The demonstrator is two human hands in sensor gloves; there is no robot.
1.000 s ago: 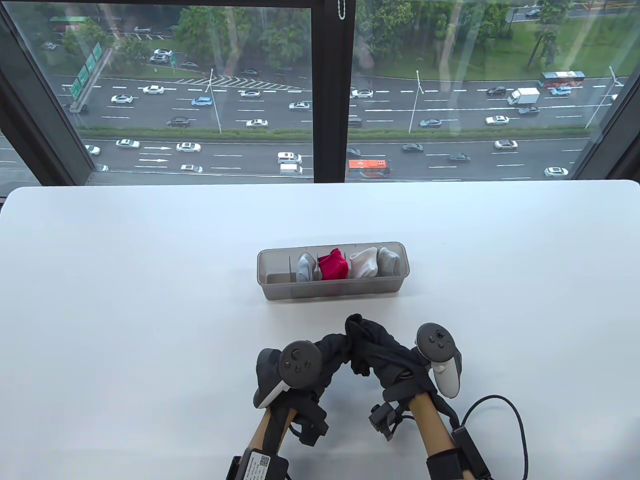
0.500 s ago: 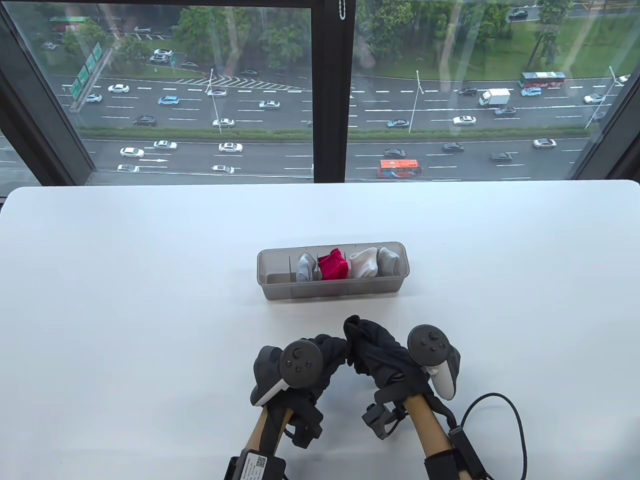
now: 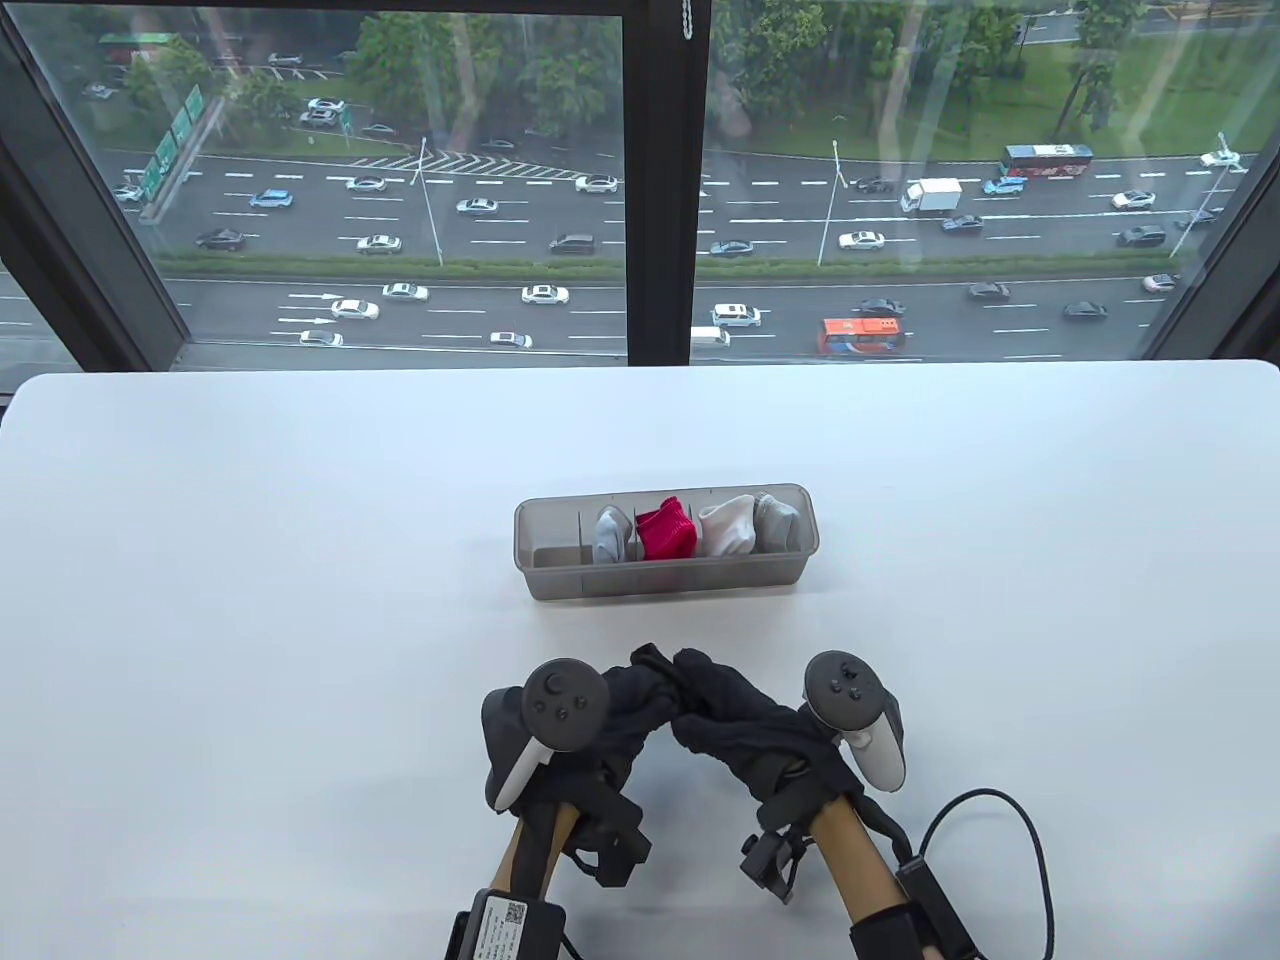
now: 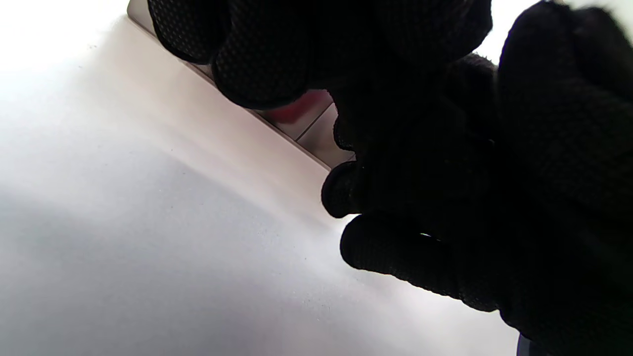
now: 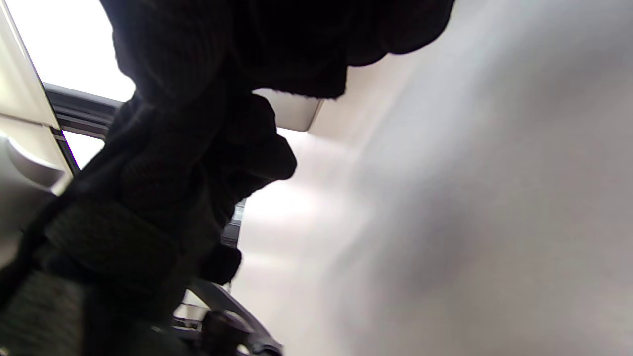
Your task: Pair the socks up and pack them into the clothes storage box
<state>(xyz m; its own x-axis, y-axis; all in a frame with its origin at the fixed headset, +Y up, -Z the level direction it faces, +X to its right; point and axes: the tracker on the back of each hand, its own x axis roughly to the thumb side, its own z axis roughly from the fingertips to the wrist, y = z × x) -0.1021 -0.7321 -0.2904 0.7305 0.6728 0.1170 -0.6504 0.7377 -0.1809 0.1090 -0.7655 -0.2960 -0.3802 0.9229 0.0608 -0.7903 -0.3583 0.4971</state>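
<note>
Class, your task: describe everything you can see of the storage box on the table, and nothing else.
The box is a long, low, translucent grey bin that looks like plastic, open-topped, with thin dividers splitting it into a row of compartments. It stands upright, mid-table, its long side facing the person. From the left: an empty compartment, then a light grey sock bundle, a red one, a white one and a grey one. Neither hand touches it.

We see a white tabletop (image 3: 250, 600) running edge to edge. A grey translucent storage box (image 3: 665, 578) sits directly on it near the centre. Toward 5 o'clock from the box, a black cable (image 3: 1020, 830) loops on the surface.
</note>
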